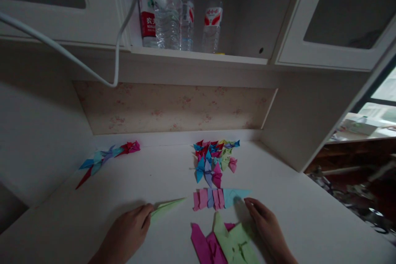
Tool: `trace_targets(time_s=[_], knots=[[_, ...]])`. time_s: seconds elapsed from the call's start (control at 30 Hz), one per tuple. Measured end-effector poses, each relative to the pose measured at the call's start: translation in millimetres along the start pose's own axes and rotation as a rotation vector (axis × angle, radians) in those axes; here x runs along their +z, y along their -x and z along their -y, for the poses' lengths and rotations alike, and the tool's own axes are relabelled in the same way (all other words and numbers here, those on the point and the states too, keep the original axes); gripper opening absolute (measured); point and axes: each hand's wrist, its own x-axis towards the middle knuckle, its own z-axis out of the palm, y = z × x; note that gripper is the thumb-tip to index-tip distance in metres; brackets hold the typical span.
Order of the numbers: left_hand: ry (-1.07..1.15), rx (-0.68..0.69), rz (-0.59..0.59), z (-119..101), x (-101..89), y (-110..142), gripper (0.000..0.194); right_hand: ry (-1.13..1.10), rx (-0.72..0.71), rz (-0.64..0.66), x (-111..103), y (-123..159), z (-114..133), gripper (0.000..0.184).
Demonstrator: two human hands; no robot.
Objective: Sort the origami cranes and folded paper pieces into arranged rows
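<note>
Matt Paper, Clear Plastic, Smooth White Panelling

Folded strip (167,207): light green paper, matt, creased. Pleated pieces (203,199): pink, violet and light blue paper, matt, ridged by folds. Folded sheets (236,241): green and magenta paper, matt, creased. Folded figures (200,169): coloured paper, matt, sharp-edged. Desktop (163,165): white, smooth, low sheen. Bottles (168,22): clear plastic, glossy, ridged; labels (213,17) printed. Cable (116,57): white, smooth, plastic-looking. Cabinet doors (102,16): white, smooth; panes (343,12) dark, glass-like. Back panel (173,105): floral, matt, paper-like.

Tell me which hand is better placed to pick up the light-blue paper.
Probably the right hand: it is close beside the light-blue paper, while the left hand, farther off, holds the folded green paper.
</note>
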Motion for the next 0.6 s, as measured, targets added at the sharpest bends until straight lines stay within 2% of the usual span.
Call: trace_targets(time_s=[0.07,0.13,0.2,0.27,0.33,0.4,0.5,0.6], knots=[[-0.055,-0.017,0.006,3,-10.5,-2,0.029,-0.015,0.023,0.016,1,0,-1,0.047],[-0.019,-0.029,-0.049,3,-22.0,-7,0.028,-0.037,0.031,0.027,2,0,-3,0.048],[0.101,-0.050,-0.128,-6,-30.9,-16,0.027,-0.045,0.007,0.020,3,-1,-5,0.047],[0.292,-0.066,-0.147,-26,-32.6,-25,0.030,-0.026,-0.019,0.017,3,-1,-5,0.046],[0.507,-0.033,-0.057,-57,-24.2,-35,0.033,-0.008,-0.031,0.016,3,0,-4,0.044],[0.631,0.071,0.085,-92,-7.1,-48,0.032,-0.018,-0.019,0.005,2,1,-2,0.045],[0.594,0.219,0.147,-139,24.6,-73,0.027,-0.069,-0.008,-0.040,0,2,-2,0.047],[0.550,0.283,0.198,-171,49.5,-102,0.028,-0.126,0.007,-0.142,-4,0,-7,0.049]])
